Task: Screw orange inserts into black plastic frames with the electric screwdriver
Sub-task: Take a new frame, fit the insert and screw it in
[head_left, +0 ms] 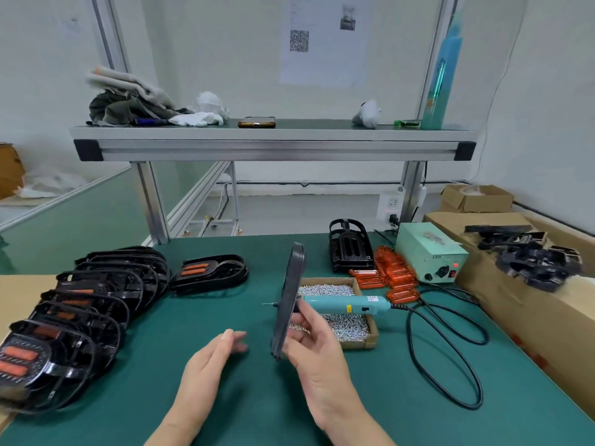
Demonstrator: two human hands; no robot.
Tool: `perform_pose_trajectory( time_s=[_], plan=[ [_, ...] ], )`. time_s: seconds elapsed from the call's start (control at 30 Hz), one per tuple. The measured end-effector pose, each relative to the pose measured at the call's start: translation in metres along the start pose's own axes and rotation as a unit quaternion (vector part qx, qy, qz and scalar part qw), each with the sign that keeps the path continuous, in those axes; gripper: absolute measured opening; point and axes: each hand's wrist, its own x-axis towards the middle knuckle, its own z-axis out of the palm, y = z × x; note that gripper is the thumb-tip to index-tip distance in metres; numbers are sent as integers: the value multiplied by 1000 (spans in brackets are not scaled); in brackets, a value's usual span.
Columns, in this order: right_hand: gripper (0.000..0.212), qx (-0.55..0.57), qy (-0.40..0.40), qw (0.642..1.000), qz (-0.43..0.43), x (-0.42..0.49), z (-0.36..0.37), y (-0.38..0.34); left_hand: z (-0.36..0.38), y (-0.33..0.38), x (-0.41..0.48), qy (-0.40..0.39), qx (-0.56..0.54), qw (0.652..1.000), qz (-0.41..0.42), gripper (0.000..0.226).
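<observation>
At frame centre the right hand [317, 342] has its fingers clamped on a black frame [289, 294], upright and edge-on, probably to check or orient it. The left hand [209, 358] hovers lower centre, fingers straight, holding nothing. The electric screwdriver [347, 304] lies across the screw box [370, 340] at centre right, with orange inserts [397, 275] just beyond, both within easy reach.

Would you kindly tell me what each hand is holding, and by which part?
The right hand grips an upright black plastic frame near its lower end; the left hand holds nothing.
</observation>
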Motion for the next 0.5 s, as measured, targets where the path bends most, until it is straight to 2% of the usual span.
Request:
perform_pose_trajectory(
  time_s=[0.07, 0.27, 0.37, 0.5],
  plan=[
    [73, -8, -20, 1000, 14, -4, -1, 3, 2, 1, -5, -13, -5, 1000, 4, 35],
    [75, -39, -51, 998, 15, -5, -1, 8, 4, 7, -17, -23, 7, 999, 31, 47],
    [75, -65, -61, 996, 10, -5, -1, 7, 7, 7, -16, -43, 33, 998, 38, 42],
    [75, -98, -63, 993, 4, -7, 2, 9, 7, 6, -14, -66, 39, 996, 34, 52]
  ],
)
